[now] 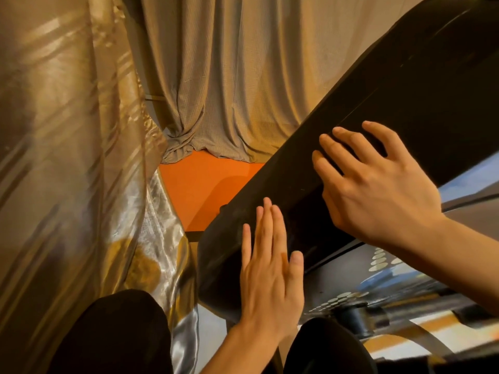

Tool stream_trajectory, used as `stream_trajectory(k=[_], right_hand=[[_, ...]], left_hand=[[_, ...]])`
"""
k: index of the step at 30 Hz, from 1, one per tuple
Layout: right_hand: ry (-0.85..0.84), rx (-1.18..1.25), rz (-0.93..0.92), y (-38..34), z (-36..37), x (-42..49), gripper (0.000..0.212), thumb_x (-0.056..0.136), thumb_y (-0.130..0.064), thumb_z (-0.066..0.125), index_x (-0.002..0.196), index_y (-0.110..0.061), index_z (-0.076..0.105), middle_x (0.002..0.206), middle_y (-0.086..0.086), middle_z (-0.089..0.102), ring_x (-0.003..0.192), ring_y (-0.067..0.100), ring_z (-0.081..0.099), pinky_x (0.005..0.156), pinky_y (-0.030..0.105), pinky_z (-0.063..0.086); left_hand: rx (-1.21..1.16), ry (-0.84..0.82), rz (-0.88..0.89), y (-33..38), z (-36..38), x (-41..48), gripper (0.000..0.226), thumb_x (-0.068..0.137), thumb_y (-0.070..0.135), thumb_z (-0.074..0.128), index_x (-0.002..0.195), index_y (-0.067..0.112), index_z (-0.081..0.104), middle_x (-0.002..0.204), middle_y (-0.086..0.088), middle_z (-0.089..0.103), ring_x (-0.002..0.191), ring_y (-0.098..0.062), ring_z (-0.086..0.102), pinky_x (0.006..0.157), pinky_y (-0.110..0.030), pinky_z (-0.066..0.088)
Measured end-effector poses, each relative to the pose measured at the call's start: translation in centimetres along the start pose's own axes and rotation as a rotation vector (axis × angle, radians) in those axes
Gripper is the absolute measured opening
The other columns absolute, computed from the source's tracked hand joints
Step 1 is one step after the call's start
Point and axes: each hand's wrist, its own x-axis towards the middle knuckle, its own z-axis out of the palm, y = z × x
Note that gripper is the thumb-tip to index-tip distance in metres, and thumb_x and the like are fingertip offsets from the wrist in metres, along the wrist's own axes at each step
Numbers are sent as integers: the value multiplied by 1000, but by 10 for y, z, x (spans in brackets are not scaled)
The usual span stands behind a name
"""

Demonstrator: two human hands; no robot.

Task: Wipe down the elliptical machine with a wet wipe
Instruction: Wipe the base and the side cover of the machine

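The machine (405, 90) fills the right half of the frame: a long black cover runs from the upper right down to the lower centre. A panel (378, 265) with pale oval dots is seen beneath it at lower right.

Left hand (270, 273): laid flat on the lower end of the cover, fingers straight and close together, nothing grasped.

Right hand (378, 190): rested higher on the cover at centre right, fingers spread and slightly bent, palm down. No grasp is seen.

Wipe: not seen in either hand or anywhere else in the frame. Whether one is hidden under the right palm cannot be told.

Surface: faint pale smears and specks are noted on the cover near the left hand. No clear wet track is made out.

Judgement on progress: both hands are placed on the cover, but wiping cannot be confirmed without a wipe in view. The cover is judged not finished, and the panel and lower parts at lower right are judged untouched. Most of the task is taken as left.

Surroundings: a gold curtain (67, 157) at left, a grey curtain (229, 76) at top centre, an orange floor (205, 184) at centre.
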Motion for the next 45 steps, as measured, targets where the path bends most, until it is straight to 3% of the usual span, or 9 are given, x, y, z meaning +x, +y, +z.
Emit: stream_trajectory(k=[6, 12, 16, 22, 27, 30, 36, 45], right_hand=[[-32, 7, -4, 0, -1, 1, 57, 106, -35, 23, 138, 0, 54, 149, 29, 49, 143, 44, 42, 118, 59, 26], [-14, -6, 0, 0, 0, 0, 54, 105, -32, 26, 137, 0, 55, 148, 29, 50, 142, 44, 43, 118, 59, 26], [-27, 2, -2, 0, 0, 1, 54, 105, -33, 26, 136, 0, 56, 147, 29, 51, 142, 44, 43, 118, 59, 26], [-23, 23, -2, -1, -1, 1, 55, 105, -33, 28, 137, 2, 56, 147, 30, 51, 141, 45, 45, 117, 60, 29], [-8, 8, -1, -1, 0, 0, 53, 105, -32, 27, 135, 1, 56, 146, 29, 52, 140, 44, 45, 117, 59, 28], [-13, 2, -3, 0, 1, 1, 54, 105, -32, 27, 135, 1, 56, 146, 29, 52, 141, 44, 45, 117, 58, 28], [4, 45, -2, 1, 0, 2, 54, 107, -36, 26, 135, -1, 58, 146, 27, 53, 140, 43, 46, 117, 58, 29], [19, 20, 0, 0, 1, 0, 52, 105, -31, 27, 133, 1, 58, 145, 29, 53, 139, 44, 47, 116, 58, 29]], left_hand=[[-17, -39, 154, 41, -4, 53, 79, 106, 57, -3, 165, 5, 4, 175, -7, -2, 161, -14, -8, 131, -44, -2], [-28, -32, 119, 1, -5, 16, 76, 106, 58, -3, 166, 11, 8, 175, 4, 1, 161, -13, 1, 129, -46, 1], [-114, -36, 86, 10, -7, 34, 81, 105, 60, -6, 164, 9, 13, 175, 1, 6, 161, -11, -1, 130, -44, -1], [-159, -106, 165, 20, -11, 51, 75, 107, 55, 5, 164, 7, 1, 175, -1, -6, 161, -13, -7, 130, -39, -5], [28, -2, -7, 2, 2, 17, 70, 108, 54, -3, 165, 14, -5, 173, 5, -17, 160, -11, -12, 129, -41, -5], [-13, 5, -96, 18, 7, 24, 77, 104, 61, -8, 164, 13, -7, 173, 3, -17, 158, -8, -17, 129, -40, -6], [-119, -84, 175, 36, -6, 63, 72, 108, 52, 3, 165, 9, -1, 175, -1, -6, 160, -11, -9, 131, -38, -4], [-133, 37, -89, 1, 7, 8, 75, 106, 60, -2, 166, 15, 7, 175, 8, -7, 160, -11, -7, 129, -42, -4]])
